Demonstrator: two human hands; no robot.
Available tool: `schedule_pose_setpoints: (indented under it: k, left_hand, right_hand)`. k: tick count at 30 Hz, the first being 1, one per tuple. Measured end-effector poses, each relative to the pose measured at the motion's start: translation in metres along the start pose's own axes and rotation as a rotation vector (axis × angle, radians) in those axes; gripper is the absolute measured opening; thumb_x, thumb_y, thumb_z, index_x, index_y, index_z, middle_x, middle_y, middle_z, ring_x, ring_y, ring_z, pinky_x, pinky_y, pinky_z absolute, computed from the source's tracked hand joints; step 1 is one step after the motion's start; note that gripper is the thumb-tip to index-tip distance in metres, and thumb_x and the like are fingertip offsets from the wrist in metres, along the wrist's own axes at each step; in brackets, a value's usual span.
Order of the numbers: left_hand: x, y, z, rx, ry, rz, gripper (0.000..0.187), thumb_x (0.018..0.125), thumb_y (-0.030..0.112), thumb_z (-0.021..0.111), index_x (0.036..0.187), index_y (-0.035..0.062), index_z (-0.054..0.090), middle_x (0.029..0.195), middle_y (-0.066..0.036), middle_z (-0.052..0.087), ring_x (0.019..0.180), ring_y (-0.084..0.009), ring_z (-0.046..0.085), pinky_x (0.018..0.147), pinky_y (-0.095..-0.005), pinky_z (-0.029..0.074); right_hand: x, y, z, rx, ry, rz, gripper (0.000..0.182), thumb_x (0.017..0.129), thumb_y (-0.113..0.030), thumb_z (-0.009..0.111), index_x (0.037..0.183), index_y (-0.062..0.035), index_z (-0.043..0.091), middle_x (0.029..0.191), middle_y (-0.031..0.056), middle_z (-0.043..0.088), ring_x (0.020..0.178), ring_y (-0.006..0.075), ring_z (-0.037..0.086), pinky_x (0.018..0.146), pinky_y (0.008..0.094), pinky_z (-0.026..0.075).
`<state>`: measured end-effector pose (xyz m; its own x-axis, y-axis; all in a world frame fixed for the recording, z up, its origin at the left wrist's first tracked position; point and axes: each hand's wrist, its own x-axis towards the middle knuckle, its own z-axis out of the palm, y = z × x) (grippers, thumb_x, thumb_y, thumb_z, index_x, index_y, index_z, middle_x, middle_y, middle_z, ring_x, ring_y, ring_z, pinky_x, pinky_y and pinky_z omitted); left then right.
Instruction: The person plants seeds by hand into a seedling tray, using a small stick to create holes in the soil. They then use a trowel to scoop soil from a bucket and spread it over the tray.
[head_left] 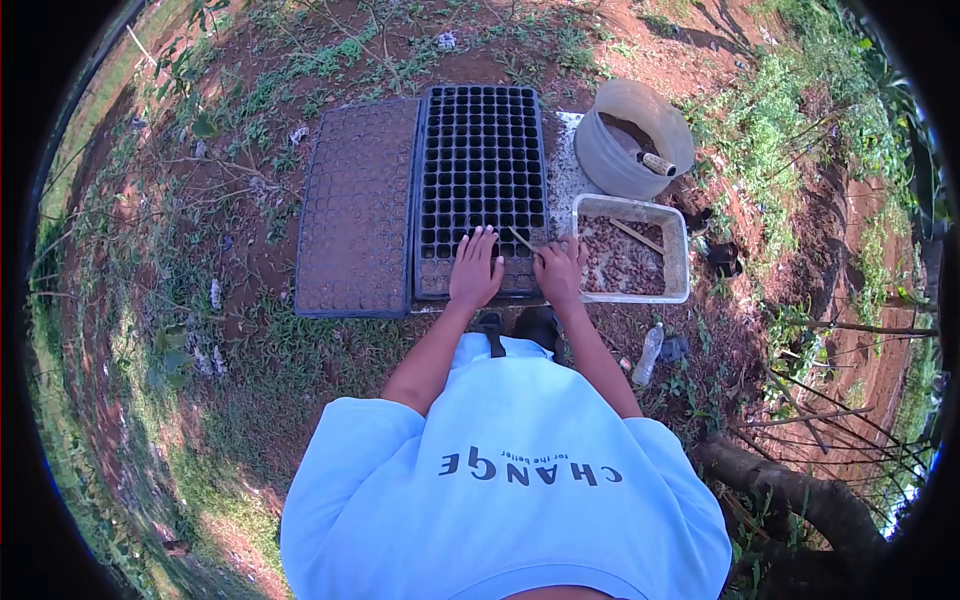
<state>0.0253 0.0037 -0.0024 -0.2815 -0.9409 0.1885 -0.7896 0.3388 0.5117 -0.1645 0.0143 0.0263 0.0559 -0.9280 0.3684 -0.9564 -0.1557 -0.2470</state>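
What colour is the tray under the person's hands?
Black seed tray, clearest in the head view.

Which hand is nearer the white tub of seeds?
Right. The right hand rests at the seedling tray's edge just beside the white tub; the left hand lies farther away on the seedling tray.

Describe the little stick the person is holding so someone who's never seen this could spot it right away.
Find the black seedling tray with open cells on the ground. At its near right corner, the right hand pinches a thin pale stick, slanting over the tray. A similar stick lies in the white tub; this one is held.
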Motion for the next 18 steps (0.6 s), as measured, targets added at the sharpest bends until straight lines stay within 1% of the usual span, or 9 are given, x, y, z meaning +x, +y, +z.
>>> schedule_pose_setpoints:
  k: [2,4,8,10,14,16,18]
  left_hand:
    - [0.0002,-0.0009,0.0003,-0.001,0.006,-0.001,0.048,0.095,0.025,0.048,0.139,0.0055,0.042,0.150,-0.012,0.040,0.143,-0.0269,0.030,0.120,-0.0441,0.018]
    - [0.0008,-0.0001,0.0001,0.004,-0.002,-0.009,0.048,0.096,0.025,0.047,0.138,0.0060,0.042,0.150,-0.011,0.040,0.143,-0.0261,0.030,0.120,-0.0439,0.018]
    - [0.0011,-0.0004,0.0020,0.017,0.005,-0.005,0.047,0.096,0.026,0.047,0.138,0.0064,0.042,0.150,-0.011,0.040,0.143,-0.0255,0.030,0.120,-0.0438,0.018]
    - [0.0003,-0.0011,0.0024,0.016,0.011,0.000,0.047,0.096,0.026,0.047,0.138,0.0067,0.043,0.150,-0.010,0.040,0.143,-0.0251,0.030,0.120,-0.0436,0.017]
    - [0.0007,-0.0009,0.0015,0.026,0.001,-0.009,0.046,0.096,0.025,0.047,0.138,0.0066,0.043,0.150,-0.010,0.040,0.143,-0.0251,0.030,0.120,-0.0437,0.017]
    - [0.0004,-0.0009,0.0020,0.028,0.007,-0.001,0.046,0.096,0.025,0.047,0.138,0.0064,0.044,0.150,-0.011,0.040,0.143,-0.0251,0.030,0.120,-0.0437,0.017]
    - [-0.0003,-0.0009,0.0024,0.027,0.008,0.002,0.046,0.096,0.026,0.047,0.137,0.0062,0.044,0.150,-0.011,0.040,0.143,-0.0253,0.030,0.120,-0.0438,0.017]
  right_hand:
    - [0.0002,-0.0010,0.0009,-0.015,0.000,-0.019,0.017,0.075,-0.016,0.070,0.091,-0.0118,0.074,0.093,0.0058,0.069,0.113,0.0280,0.050,0.103,0.0476,0.029]
    - [0.0019,-0.0006,0.0008,-0.127,0.051,0.118,0.022,0.076,-0.016,0.070,0.097,-0.0117,0.074,0.093,0.0066,0.069,0.114,0.0293,0.050,0.104,0.0482,0.028]
    - [0.0030,-0.0012,-0.0011,-0.106,0.072,0.131,0.024,0.076,-0.016,0.070,0.099,-0.0117,0.074,0.092,0.0082,0.068,0.114,0.0306,0.049,0.104,0.0486,0.028]
    - [0.0012,-0.0032,-0.0009,0.012,0.044,-0.034,0.027,0.075,-0.016,0.070,0.101,-0.0120,0.073,0.091,0.0095,0.067,0.114,0.0312,0.048,0.103,0.0490,0.029]
    - [-0.0001,-0.0032,-0.0033,-0.028,0.014,-0.041,0.027,0.074,-0.016,0.070,0.101,-0.0129,0.074,0.090,0.0095,0.067,0.114,0.0309,0.048,0.103,0.0489,0.029]
    - [0.0022,-0.0013,-0.0019,-0.113,0.044,0.107,0.026,0.074,-0.016,0.071,0.100,-0.0142,0.074,0.090,0.0087,0.066,0.114,0.0304,0.048,0.103,0.0488,0.029]
    - [0.0040,-0.0003,-0.0008,-0.107,0.040,0.141,0.026,0.074,-0.016,0.070,0.099,-0.0143,0.075,0.090,0.0086,0.066,0.115,0.0304,0.048,0.104,0.0487,0.028]
